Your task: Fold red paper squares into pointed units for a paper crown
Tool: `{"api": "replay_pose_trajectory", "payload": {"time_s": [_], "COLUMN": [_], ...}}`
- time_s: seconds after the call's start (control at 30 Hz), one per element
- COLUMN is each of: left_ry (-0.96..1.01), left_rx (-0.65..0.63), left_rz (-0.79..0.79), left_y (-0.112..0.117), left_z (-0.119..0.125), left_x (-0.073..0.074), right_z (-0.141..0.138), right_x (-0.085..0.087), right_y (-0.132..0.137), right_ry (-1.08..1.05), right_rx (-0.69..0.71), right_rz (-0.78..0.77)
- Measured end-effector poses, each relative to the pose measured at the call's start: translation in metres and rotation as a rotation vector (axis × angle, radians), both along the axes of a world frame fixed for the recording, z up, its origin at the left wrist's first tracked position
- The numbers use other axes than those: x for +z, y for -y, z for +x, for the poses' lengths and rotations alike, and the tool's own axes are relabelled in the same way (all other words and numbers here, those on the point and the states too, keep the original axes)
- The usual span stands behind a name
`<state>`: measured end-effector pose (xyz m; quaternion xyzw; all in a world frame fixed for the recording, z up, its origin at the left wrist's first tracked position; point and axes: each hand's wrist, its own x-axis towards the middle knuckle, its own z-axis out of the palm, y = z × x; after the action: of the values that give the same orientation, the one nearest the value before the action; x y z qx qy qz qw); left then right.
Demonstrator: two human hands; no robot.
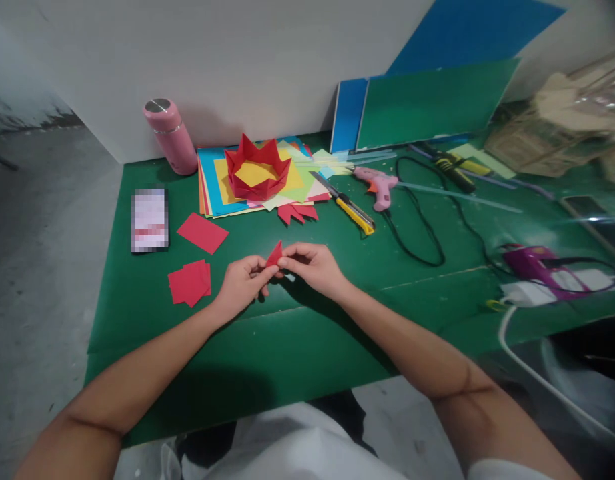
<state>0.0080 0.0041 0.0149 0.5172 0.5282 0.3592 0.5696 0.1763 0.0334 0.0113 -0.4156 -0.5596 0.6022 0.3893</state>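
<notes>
A small red piece of folded paper is pinched between my two hands above the green table. My left hand grips its left side, thumb against the paper. On the other side, my right hand holds it with thumb and forefinger. Just beyond lie several pointed red folded pieces. A ring of folded red paper rests on a stack of coloured sheets. To the left are a red paper rectangle and a small pile of red paper squares.
A yellow utility knife and a pink glue gun with a black cord lie right of the stack. At left stand a pink bottle and a blurred-out flat object. Power strips and a wooden model are at right.
</notes>
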Motion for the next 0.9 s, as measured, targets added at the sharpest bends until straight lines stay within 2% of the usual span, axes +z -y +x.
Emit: {"api": "replay_pose_trajectory", "payload": {"time_s": [0.33,0.5,0.67,0.9], "left_ry": [-0.003,-0.100,-0.106,-0.115], "left_rx": [-0.004,-0.074,-0.140,-0.190], "left_rz": [-0.033,0.030,0.014,0.081], "left_y": [0.0006,0.0019,-0.0001,-0.0017], "left_z": [-0.0012,-0.0006,-0.0032,-0.0067], "left_x": [-0.0023,-0.0011,-0.0023,-0.0012], "right_z": [-0.0009,-0.0017,0.0000,0.0003], "right_x": [-0.0001,0.0035,0.0028,0.0040], "right_y": [0.0015,0.0025,-0.0007,-0.0025], "right_ry": [-0.018,0.034,0.036,0.011], "right_rx": [0.070,0.091,0.051,0.010], "right_rz": [0.046,0.015,-0.032,-0.043]}}
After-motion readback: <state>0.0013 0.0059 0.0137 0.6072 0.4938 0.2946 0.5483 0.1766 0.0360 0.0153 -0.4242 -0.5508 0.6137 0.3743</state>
